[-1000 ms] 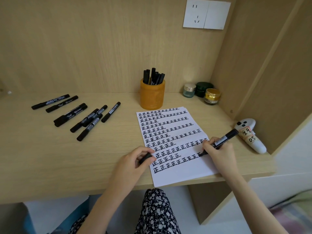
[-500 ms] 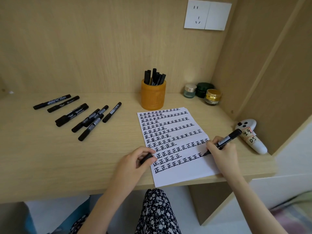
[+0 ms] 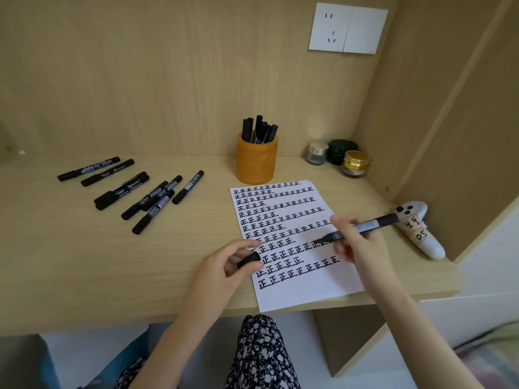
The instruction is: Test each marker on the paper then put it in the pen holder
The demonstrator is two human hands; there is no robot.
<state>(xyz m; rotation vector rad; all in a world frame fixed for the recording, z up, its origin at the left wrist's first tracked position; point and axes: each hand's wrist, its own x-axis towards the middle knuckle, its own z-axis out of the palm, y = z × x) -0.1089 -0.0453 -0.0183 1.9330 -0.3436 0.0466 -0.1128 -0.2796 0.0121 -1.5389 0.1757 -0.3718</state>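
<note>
Presently the right hand [image 3: 362, 248] grasps an uncapped marker [image 3: 362, 226] over the paper [image 3: 309, 293], its tip pointing left above the lower rows of written characters. Motion blur keeps us from telling whether the tip touches the sheet. The left hand [image 3: 224, 273] pinches the cap [image 3: 249, 260] between thumb and fingers at the paper's left edge, near the front edge of the desk [image 3: 84, 262].

We judge the writing test of this marker to be at or near its end. The next move calls for lining up tip and cap, pressing the cap home, then carrying the marker to the holder [image 3: 257, 161]. The holder stands just behind the paper toward the desk's back edge and already contains several markers.

A group of loose markers [image 3: 134, 192] lies on the left half of the desk, well apart from the paper, so we take the task as partly done.

The desk is pale wood, set in an alcove of the same wood. Three small jars [image 3: 337, 157] occupy the back right corner, a white controller [image 3: 421, 231] lies by the right edge, and a socket [image 3: 348, 28] is mounted on the back wall.
</note>
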